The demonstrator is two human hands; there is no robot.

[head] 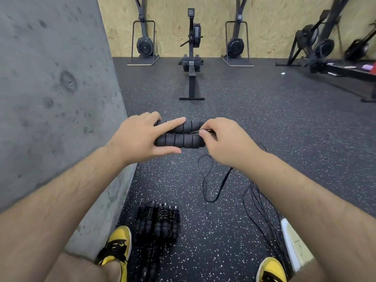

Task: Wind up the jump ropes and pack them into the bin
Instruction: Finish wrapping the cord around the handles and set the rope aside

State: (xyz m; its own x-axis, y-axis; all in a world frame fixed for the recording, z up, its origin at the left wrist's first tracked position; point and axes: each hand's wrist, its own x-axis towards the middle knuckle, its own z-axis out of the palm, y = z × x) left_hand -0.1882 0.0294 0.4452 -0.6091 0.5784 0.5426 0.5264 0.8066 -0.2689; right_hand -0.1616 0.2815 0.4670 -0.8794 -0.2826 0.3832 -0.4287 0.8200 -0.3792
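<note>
My left hand (135, 137) holds two black foam jump-rope handles (179, 136) side by side, thumb under them and forefinger stretched along the upper one. At their right end my right hand (223, 142) pinches the thin black cord (208, 181), which hangs down from there and loops on the floor. Several wound-up black jump ropes (157, 223) lie in a bundle on the floor between my feet. A white bin (294, 244) shows only its edge at the lower right, behind my right forearm. More loose black cords (262, 208) trail beside it.
A grey concrete wall (50, 98) stands close on the left. A rowing machine (192, 58) and other black exercise machines (237, 41) line the plywood back wall. The speckled rubber floor (254, 119) stretches ahead. My yellow-and-black shoes (117, 245) stand at the bottom.
</note>
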